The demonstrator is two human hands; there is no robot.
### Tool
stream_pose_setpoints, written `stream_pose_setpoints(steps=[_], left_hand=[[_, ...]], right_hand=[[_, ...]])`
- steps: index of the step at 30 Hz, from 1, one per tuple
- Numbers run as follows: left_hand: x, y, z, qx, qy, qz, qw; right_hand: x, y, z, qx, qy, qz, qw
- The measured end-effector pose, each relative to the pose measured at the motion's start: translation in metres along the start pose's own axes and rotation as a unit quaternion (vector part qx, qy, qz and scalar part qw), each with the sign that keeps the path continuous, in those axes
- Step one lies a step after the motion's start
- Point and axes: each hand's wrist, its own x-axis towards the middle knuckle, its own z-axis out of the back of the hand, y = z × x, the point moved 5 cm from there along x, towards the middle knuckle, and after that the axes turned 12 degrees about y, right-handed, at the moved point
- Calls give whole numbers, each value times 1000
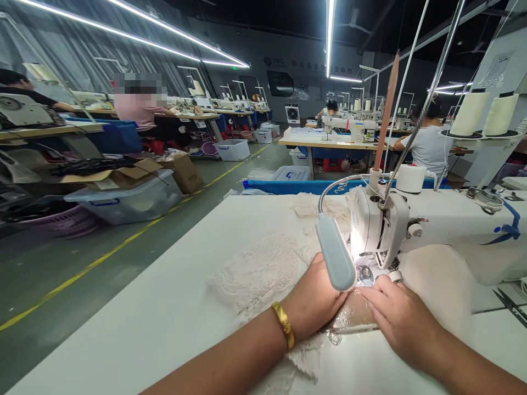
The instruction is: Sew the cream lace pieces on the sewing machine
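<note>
A white sewing machine (448,219) stands on the white table, its light shining on the needle area. Just left of the presser foot, my left hand (315,299) has its fingers closed on pale lace fabric (263,271), partly hidden behind the grey lamp head (335,255). My right hand (397,312) is right in front of the foot, its fingers together on the edge of a sheer beige piece (354,311). More lace lies spread to the left and under my left forearm. A gold bangle circles my left wrist.
Black scissors (510,307) lie at the table's right edge. Thread cones (469,112) stand at the back right. A blue cloth trough (288,187) runs along the table's far edge. Plastic bins (127,200) sit on the floor at left. Several people sit at other machines.
</note>
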Motion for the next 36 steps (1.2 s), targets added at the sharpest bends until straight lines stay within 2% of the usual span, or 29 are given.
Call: stream_pose_setpoints(steps=[6, 11, 15, 25, 36], left_hand=[[-1, -2, -2, -15, 24, 1, 1000], [-1, 0, -3, -28, -15, -1, 999], [0, 0, -3, -32, 22, -2, 999], [1, -2, 0, -18, 21, 3, 1000], [0, -3, -2, -25, 26, 13, 999]], right_hand=[[-3, -1, 1, 8, -13, -2, 1000], [-3, 1, 6, 19, -20, 3, 1000], [-2, 2, 7, 20, -25, 3, 999], [-4, 0, 8, 26, -45, 18, 998], [-8, -1, 27, 61, -104, -4, 993]])
